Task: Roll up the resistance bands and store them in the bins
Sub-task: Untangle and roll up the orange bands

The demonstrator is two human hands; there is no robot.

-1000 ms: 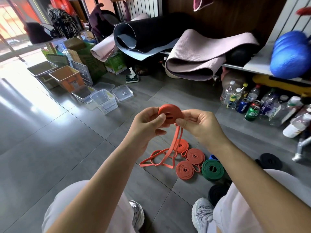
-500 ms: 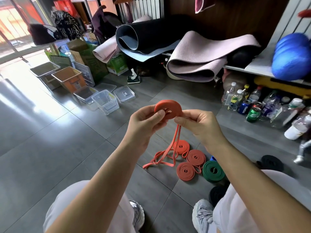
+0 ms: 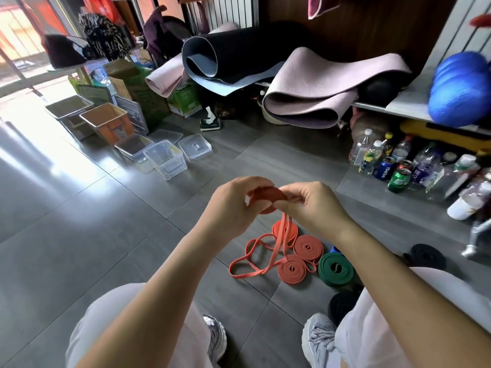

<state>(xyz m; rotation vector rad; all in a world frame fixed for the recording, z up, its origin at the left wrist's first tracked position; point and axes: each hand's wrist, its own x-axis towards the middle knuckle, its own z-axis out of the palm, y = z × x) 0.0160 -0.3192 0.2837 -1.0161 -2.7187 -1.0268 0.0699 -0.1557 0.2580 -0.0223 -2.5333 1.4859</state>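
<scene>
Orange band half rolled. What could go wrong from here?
1. The orange coil is pinched between left hand and right hand; if either grip slips, it may spring open.
2. Its loose tail trails past the rolled orange bands on the floor; reeling it in could snag or drag them.
3. The clear bin sits apart; an unsecured roll may unwind on the way.

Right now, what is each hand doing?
Left hand: holding the orange roll.
Right hand: pinching the same roll.
</scene>
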